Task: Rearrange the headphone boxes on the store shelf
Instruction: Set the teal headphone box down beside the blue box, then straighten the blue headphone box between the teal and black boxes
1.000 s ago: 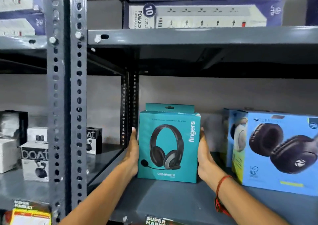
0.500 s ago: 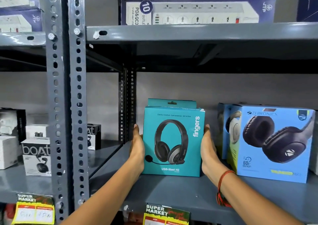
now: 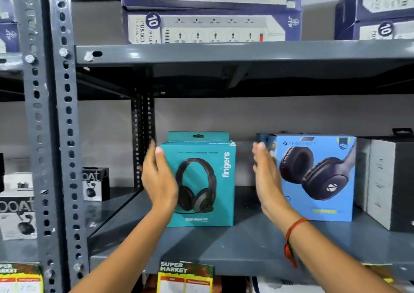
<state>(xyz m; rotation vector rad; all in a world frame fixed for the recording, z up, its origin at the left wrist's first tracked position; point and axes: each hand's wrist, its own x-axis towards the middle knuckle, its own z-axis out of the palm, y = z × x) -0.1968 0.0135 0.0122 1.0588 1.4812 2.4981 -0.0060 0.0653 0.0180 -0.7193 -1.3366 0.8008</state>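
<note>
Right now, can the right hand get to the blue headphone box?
Probably yes. The right hand is open, holds nothing, and hovers just in front of the left edge of the blue headphone box. Nothing stands between them; the teal box sits off to the hand's other side.

Shelf (image 3: 224, 245): grey painted metal, smooth, slight sheen. On it, teal box (image 3: 208, 180): printed card, matt. Right of teal box, blue box (image 3: 318, 176): glossy card. Upright (image 3: 53, 136): perforated metal.
</note>
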